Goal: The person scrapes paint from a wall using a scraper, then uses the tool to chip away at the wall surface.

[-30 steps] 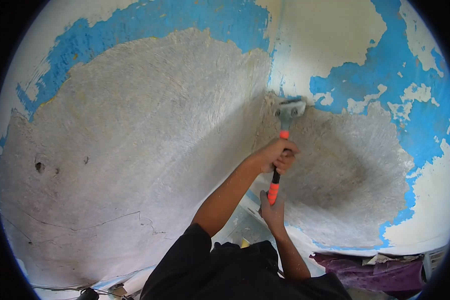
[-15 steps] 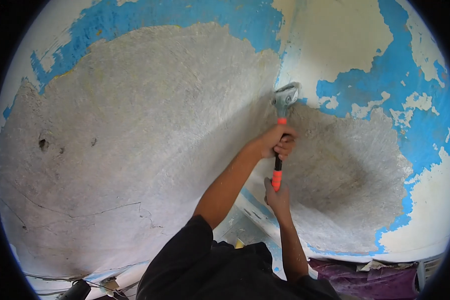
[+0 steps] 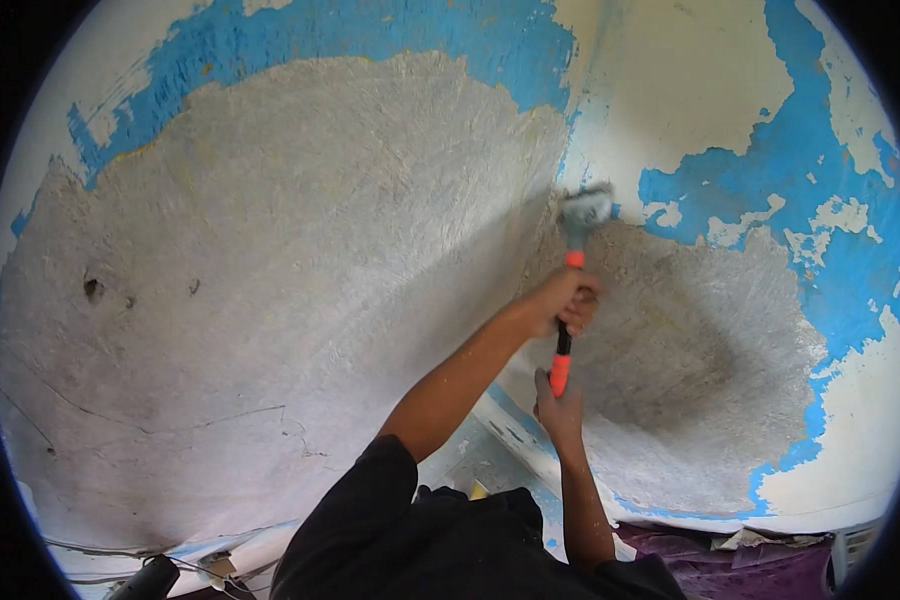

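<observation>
A long-handled scraper (image 3: 562,374) with a black and orange handle is held upright in both of my hands. My left hand (image 3: 566,301) wraps round the upper handle, just below the orange collar. Lower down, my right hand (image 3: 558,408) grips the handle's bottom end. The metal scraper head (image 3: 587,207), smeared by motion, is at the wall corner, where the bare grey patch meets cream and blue paint. Grey scraped wall (image 3: 300,240) spreads widely to the left, and another bare patch (image 3: 690,330) lies right of the corner.
Blue paint (image 3: 730,190) and flaking cream paint (image 3: 690,80) surround the bare areas. A small hole (image 3: 93,290) and thin cracks mark the left wall. Purple cloth (image 3: 750,570) lies at lower right. Cables and a dark cylindrical object (image 3: 150,580) are at lower left.
The scraper and both hands have shifted slightly down and to the right, with the head now blurred. The camera view has shifted a little too. Both hands keep their grip.
</observation>
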Tool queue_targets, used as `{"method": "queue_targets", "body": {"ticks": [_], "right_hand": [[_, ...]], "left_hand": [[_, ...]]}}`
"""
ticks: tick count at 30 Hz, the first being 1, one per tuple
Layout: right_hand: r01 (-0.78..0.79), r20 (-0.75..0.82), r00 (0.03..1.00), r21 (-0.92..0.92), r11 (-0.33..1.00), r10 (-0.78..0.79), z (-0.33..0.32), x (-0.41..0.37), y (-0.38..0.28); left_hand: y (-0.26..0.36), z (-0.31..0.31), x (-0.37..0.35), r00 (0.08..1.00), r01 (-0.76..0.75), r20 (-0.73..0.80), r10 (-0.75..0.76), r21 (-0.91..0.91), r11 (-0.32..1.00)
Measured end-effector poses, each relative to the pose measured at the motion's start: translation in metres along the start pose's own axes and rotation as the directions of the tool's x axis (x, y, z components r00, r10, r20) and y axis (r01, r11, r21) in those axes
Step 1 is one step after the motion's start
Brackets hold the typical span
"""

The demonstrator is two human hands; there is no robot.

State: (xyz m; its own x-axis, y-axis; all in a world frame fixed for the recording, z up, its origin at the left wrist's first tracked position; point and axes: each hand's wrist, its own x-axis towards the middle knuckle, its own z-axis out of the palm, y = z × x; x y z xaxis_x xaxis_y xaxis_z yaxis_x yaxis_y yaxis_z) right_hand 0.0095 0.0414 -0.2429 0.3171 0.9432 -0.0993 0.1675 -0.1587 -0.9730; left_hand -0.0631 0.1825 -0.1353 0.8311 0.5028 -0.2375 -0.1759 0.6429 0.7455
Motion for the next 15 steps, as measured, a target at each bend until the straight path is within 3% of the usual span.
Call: {"method": "queue_targets", "body": {"ticks": [4,7,10,15], "right_hand": [[0.047,-0.109,0.993,0.012,0.999,-0.045,0.006,-0.012,0.016],[0.024,-0.014,1.0,-0.023,0.999,-0.024,0.0,0.014,0.002],[0.087,-0.048,0.995,-0.033,0.996,-0.088,0.002,0.018,0.014],[0.021,-0.055,0.998,-0.027,0.999,-0.022,-0.001,0.003,0.021]], "left_hand": [[-0.018,0.013,0.0,0.999,0.043,0.013,-0.044,0.072,0.996],[0.009,-0.002,0.003,0.999,-0.033,0.016,0.033,-0.029,0.999],[0.014,0.004,-0.001,0.998,-0.065,0.007,0.065,0.053,0.996],[-0.005,-0.001,0.006,0.999,0.02,0.029,-0.02,0.011,1.0]]}}
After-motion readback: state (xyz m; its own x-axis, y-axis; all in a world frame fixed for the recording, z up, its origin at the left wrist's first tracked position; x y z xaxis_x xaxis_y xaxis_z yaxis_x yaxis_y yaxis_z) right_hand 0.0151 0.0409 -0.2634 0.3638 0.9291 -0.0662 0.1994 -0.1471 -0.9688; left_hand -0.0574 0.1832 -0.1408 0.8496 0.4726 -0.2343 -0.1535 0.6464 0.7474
